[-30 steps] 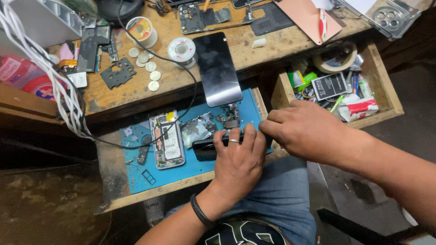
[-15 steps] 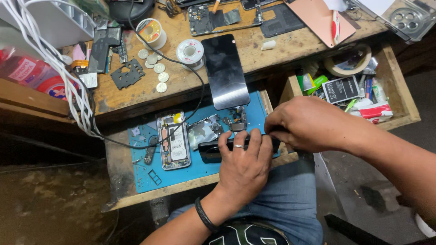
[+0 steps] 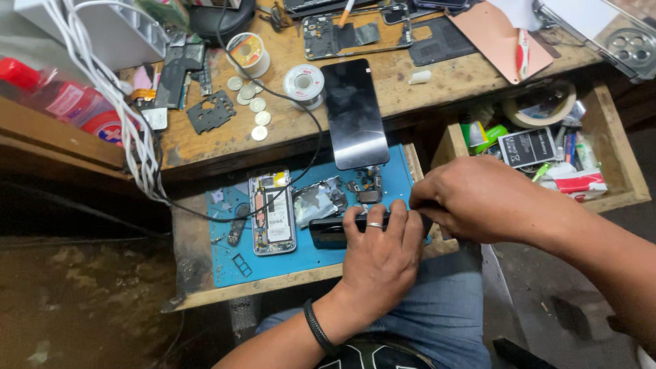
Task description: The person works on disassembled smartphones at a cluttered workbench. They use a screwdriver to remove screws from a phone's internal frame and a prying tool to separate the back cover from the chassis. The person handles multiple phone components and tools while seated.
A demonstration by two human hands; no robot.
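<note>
Wooden pull-out board (image 3: 205, 287) carries blue mat (image 3: 287, 263); free mat strip only near front edge. Dark phone (image 3: 328, 232) lies flat, long axis left-right, beside opened phone frame (image 3: 271, 212). Left hand (image 3: 379, 256) presses it; right hand (image 3: 471, 198) fingers pinch right end.

Coins (image 3: 250, 109) on bench; solder spool (image 3: 303, 83); open drawer (image 3: 618, 164) right.

A small phone-repair workshop. The worn, scarred wooden workbench (image 3: 424, 96) carries spools of solder wire (image 3: 303, 82), loose silver coin-shaped discs (image 3: 254, 113), detached black circuit covers (image 3: 212, 113) and a dark glass phone screen panel (image 3: 354, 115). A blue rubber repair mat (image 3: 273, 263) holds an opened phone chassis (image 3: 271, 212). An open wooden drawer (image 3: 625, 174) holds spare batteries and tape.
</note>
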